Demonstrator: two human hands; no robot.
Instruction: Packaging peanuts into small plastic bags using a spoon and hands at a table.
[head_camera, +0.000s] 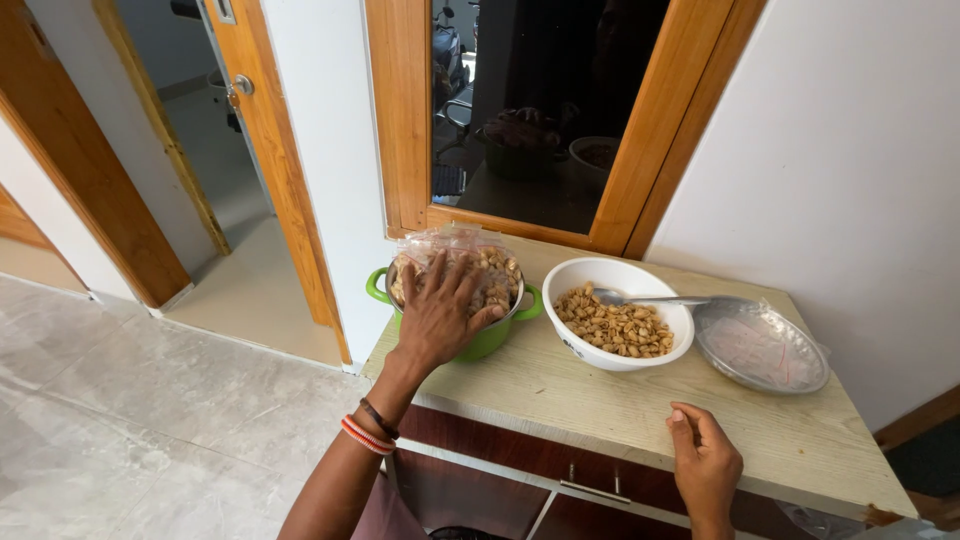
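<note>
My left hand (440, 315) flat, grip open, pressing clear plastic wrap (455, 245) over green pot (490, 340) of nuts at surface (600, 410) left end. Right hand (705, 465) loosely curled, holding nothing, on front edge. White bowl (620, 312) w/ spoon (650, 299) just right of pot.

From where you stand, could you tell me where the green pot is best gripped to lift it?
Probably by its two loop handles, one jutting out on the left, one on the right of the green pot. Come in from both sides: the left hand lies flat on the plastic-covered nuts on top, and the white bowl stands close on the right, so that side is tight.
</note>
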